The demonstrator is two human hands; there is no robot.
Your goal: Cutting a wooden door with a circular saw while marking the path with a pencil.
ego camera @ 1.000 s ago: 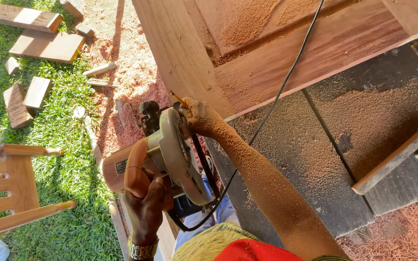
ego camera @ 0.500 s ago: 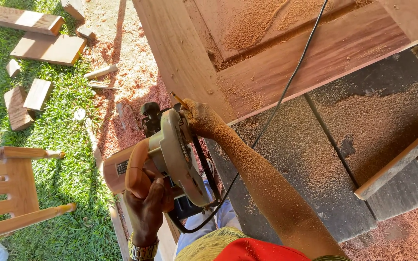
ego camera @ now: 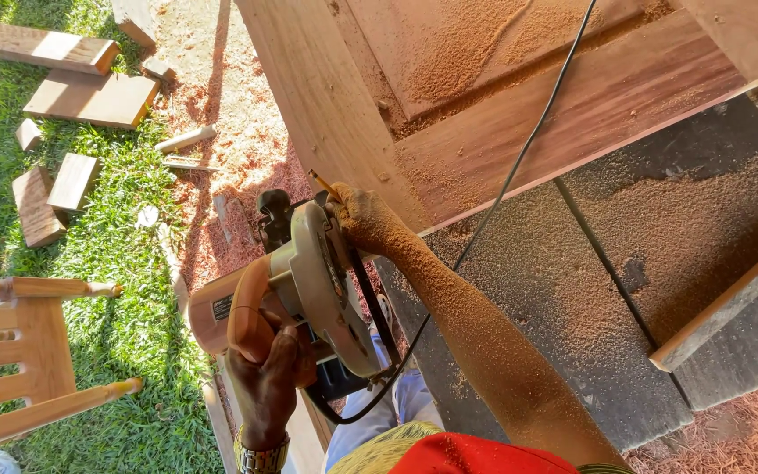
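Observation:
My left hand (ego camera: 267,379) grips the orange handle of a circular saw (ego camera: 296,294), held off the bench edge with its grey blade guard facing me. My right hand (ego camera: 363,219), coated in sawdust, rests at the near corner of a large wooden door panel (ego camera: 484,96) and holds a yellow pencil (ego camera: 323,184) that points up-left. The saw's black cord (ego camera: 519,158) runs over my right forearm and across the panel to the top edge. The panel lies on a dark workbench (ego camera: 660,237) covered in sawdust.
Wood offcuts (ego camera: 72,75) lie scattered on the grass at upper left. A wooden chair (ego camera: 10,351) lies on its side at lower left. A wooden strip (ego camera: 730,303) sits at the bench's right edge. Reddish sawdust covers the ground beside the bench.
The saw and both hands have stayed almost where they were; the view has shifted only slightly.

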